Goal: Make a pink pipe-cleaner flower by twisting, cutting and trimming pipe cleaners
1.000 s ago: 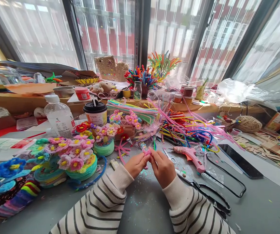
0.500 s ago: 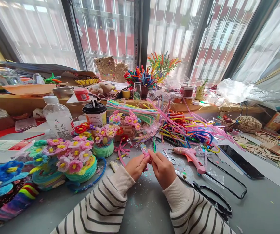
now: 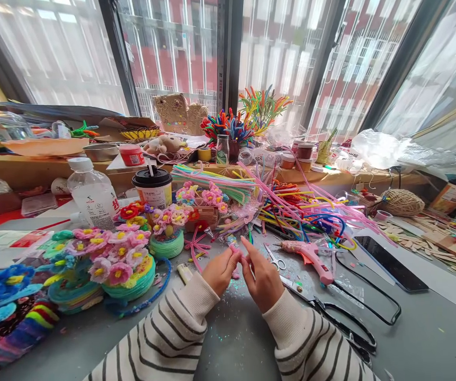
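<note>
Over the middle of the grey table, my left hand (image 3: 221, 271) is closed in a pinch on a small pink fuzzy pipe cleaner piece (image 3: 234, 248). Some of the pink shows below the fingers too. My right hand (image 3: 266, 279) meets it from the other side, its index finger raised and its thumb at the pink piece; the other fingers are curled and partly hidden. Small scissors (image 3: 276, 258) lie just right of my right hand, with large black-handled scissors (image 3: 345, 323) and a pink glue gun (image 3: 310, 258) beyond.
Pipe cleaner flower pots (image 3: 128, 275) crowd the left, near a plastic bottle (image 3: 92, 196) and a lidded cup (image 3: 153, 188). Loose pipe cleaners (image 3: 303, 206) are heaped behind my hands. A phone (image 3: 390, 263) lies on white paper at the right, near a twine ball (image 3: 402, 202).
My right index finger has lifted and straightened away from the pink piece, and the hands have parted slightly. My left hand keeps its pinch. The view has shifted very little.
</note>
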Demonstrator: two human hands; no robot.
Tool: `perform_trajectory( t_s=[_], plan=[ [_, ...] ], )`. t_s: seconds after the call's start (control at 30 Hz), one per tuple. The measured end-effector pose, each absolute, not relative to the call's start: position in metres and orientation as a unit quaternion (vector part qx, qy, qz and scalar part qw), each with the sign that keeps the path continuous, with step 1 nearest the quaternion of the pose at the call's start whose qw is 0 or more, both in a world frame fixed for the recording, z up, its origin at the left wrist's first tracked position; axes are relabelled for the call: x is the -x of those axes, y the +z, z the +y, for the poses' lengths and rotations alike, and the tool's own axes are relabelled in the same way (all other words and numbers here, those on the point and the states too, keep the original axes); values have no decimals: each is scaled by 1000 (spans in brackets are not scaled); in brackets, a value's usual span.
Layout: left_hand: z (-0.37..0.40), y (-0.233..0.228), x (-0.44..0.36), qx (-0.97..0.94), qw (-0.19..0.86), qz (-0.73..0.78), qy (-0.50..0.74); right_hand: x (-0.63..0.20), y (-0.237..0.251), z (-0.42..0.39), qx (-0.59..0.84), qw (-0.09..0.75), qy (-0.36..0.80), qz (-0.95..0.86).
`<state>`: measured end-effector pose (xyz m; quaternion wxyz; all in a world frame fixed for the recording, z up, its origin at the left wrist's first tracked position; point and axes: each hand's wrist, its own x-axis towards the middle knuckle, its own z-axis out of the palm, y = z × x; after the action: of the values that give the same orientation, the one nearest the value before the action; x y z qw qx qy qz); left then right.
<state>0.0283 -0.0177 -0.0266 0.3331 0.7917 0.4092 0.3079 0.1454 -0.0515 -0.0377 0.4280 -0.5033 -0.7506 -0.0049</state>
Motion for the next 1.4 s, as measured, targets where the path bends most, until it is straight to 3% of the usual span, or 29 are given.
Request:
perform_trajectory(
  t_s=[0.1, 0.33, 0.63, 1.07, 1.4],
  plan=[
    [-14, -27, -25, -828, 251, 426, 266, -147, -35, -53, 495, 400, -12, -771],
    [-11, -25, -19, -871, 179, 401, 219, -152, -31, -54, 482, 278, -85, -827],
    [-8, -25, -13, -905, 89, 379, 172, -154, -39, -47, 518, 291, -142, -792],
    [-15, -19, -17, -914, -93, 357, 168, -154, -41, -45, 526, 318, -91, -784],
    [-20, -25, -20, -895, 56, 391, 207, -148, -37, -50, 552, 419, 17, -720]
  ],
)
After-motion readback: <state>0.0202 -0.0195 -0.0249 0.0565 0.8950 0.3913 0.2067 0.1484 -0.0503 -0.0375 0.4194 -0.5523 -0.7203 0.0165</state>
